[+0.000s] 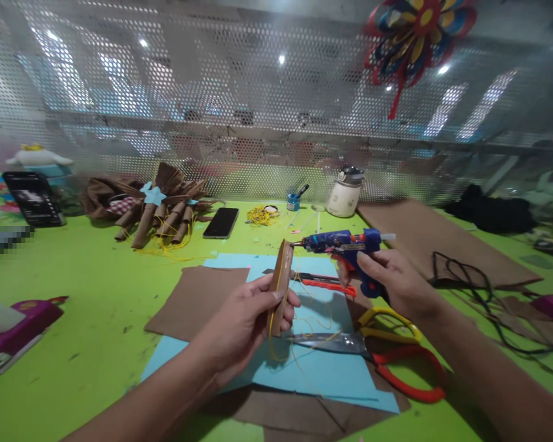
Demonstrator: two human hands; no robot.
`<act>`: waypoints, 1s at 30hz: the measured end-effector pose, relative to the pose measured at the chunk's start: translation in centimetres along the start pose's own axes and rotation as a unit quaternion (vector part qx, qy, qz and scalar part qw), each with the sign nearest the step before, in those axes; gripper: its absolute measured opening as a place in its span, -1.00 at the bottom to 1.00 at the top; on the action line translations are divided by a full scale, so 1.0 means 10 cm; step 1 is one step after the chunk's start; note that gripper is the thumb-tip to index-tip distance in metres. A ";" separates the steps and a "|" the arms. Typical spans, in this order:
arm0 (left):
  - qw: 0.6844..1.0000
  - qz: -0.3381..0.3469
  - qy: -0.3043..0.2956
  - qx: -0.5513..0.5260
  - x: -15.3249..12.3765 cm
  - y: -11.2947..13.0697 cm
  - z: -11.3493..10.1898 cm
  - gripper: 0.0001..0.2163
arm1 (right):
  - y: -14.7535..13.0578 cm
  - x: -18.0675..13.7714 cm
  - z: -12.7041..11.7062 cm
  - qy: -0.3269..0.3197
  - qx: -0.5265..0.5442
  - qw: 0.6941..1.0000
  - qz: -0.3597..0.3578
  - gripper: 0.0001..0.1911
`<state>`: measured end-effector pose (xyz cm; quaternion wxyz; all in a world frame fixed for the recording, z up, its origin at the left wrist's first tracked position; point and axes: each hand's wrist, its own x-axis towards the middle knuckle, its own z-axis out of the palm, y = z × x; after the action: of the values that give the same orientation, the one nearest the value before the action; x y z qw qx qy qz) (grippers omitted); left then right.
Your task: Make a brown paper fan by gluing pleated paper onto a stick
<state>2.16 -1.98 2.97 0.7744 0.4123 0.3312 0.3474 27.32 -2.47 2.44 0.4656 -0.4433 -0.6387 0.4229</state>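
Note:
My left hand is closed around a narrow strip of brown paper, tilted upward, with a yellow string running along it. A pale line, perhaps glue, shows on the strip's right side. In my right hand is a blue glue gun, a glue stick poking from its back. Its nozzle is at the upper end of the strip; whether they touch I cannot tell. Below lie light blue paper sheets, a red-handled cutter and large scissors with one yellow and one red handle.
Brown paper pieces lie left of the blue sheets. Behind are rolled brown paper bundles, a phone, yellow string and a cream bottle. Black cable loops at right. A perforated metal screen stands behind.

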 end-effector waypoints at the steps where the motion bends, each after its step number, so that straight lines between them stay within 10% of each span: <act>1: 1.000 -0.001 0.000 -0.005 0.00 0.01 0.00 -0.93 | 0.00 0.00 0.00 -0.001 0.001 1.000 0.001 -0.66; 30: 1.000 -0.001 0.002 -0.014 -0.01 0.04 0.01 -0.93 | 0.00 0.00 0.03 0.017 0.055 0.998 0.015 -0.65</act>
<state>2.13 -1.92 3.40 0.7800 0.4001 0.3279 0.3522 27.05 -2.52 2.35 0.4934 -0.4333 -0.6001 0.4568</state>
